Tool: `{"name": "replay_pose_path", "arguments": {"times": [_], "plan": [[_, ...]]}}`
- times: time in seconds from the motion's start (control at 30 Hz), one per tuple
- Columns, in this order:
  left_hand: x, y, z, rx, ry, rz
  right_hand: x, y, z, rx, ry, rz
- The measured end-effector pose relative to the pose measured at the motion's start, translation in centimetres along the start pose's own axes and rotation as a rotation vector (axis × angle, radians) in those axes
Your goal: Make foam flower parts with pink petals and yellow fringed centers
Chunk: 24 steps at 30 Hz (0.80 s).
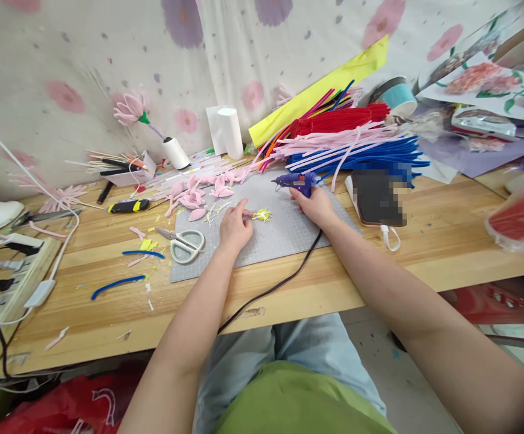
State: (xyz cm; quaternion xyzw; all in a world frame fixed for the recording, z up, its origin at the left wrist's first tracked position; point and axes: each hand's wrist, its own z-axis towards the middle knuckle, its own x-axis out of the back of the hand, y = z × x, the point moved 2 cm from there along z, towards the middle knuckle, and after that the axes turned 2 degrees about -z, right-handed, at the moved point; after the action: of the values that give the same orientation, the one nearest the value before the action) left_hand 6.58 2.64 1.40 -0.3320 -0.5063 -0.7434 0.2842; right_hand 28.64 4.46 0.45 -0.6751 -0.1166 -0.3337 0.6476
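Note:
My right hand (318, 208) is wrapped around the handle of a blue glue gun (296, 181), whose nozzle points left above the mat. A black cord runs from below that hand toward the table's front edge. My left hand (236, 228) is closed at the thumb and fingers on the stem of a small yellow-and-white stamen bunch (262, 214), its tip spreading to the right. Under both hands lies a grey cutting mat (262, 247). Pink fuzzy petals (192, 198) are heaped to the left, with thin white stamens (214, 212) beside them.
White-handled scissors (187, 246) rest across the mat's left edge. Behind are bundles of red, pink and blue pipe cleaners (356, 150). A phone (374, 199) lies at right, a power strip (22, 289) at far left. A yellow-black utility knife (129, 206) and a finished pink flower (131, 110) are back left.

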Motion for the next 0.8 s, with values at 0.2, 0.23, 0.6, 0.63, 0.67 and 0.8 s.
{"name": "replay_pose_path", "arguments": {"times": [0.2,0.23,0.6,0.63,0.67,0.8], "plan": [[-0.5,-0.4,0.1,-0.026,-0.032,-0.082,-0.1,0.2,0.1,0.001,-0.004,-0.017],[-0.5,-0.4,0.1,-0.020,-0.034,-0.098,0.0,0.1,0.0,0.007,0.008,-0.034],[-0.3,-0.5,0.0,0.072,0.059,-0.183,0.2,-0.7,-0.6,0.075,0.089,-0.293],[-0.2,-0.6,0.0,0.086,0.083,-0.182,0.5,-0.9,-0.7,0.099,0.102,-0.296],[-0.1,-0.7,0.0,0.085,0.091,-0.182,1.1,-1.0,-0.9,0.121,0.124,-0.299],[-0.3,-0.5,0.2,-0.028,0.035,-0.173,4.0,-2.2,-1.8,0.105,0.215,-0.319]]}}
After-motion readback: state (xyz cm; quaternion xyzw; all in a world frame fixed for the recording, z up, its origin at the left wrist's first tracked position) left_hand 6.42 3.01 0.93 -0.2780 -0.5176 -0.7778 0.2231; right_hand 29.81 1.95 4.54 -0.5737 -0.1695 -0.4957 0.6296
